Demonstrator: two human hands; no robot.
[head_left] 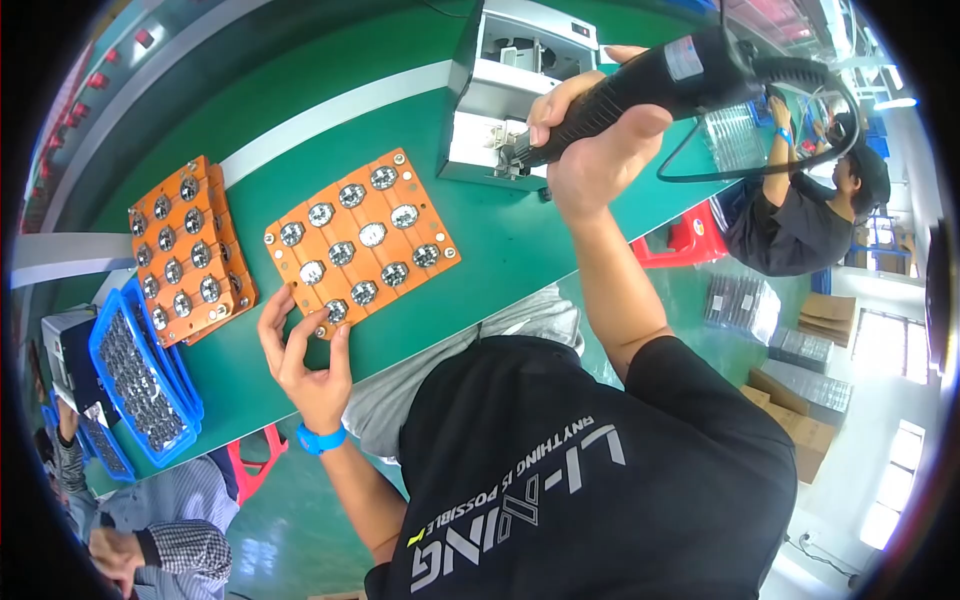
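My left hand [305, 355] rests at the near edge of the orange fixture plate [362, 240]. The fingers [325, 322] are pinched together on one small silver part at the plate's near-left corner; a blue wristband [320, 438] sits on that wrist.

The plate lies flat on the green tabletop [500, 250], just left of centre. Its long axis runs from near-left to far-right. Count of silver round parts seated on it: 12, in three rows of four.

To the left, well apart, a stack of like orange plates [188, 250]; the top one carries 12 parts too, long axis near to far. The number of plates in the stack I cannot tell. Near-left of the stack, blue trays [140, 370] of loose silver parts, at least two.

Farther off, my right hand [590, 140] is raised, fingers clamped round one black electric screwdriver [650, 85]. Its long axis slants, tip pointing down-left toward the grey machine [510, 90], its cable looping right.
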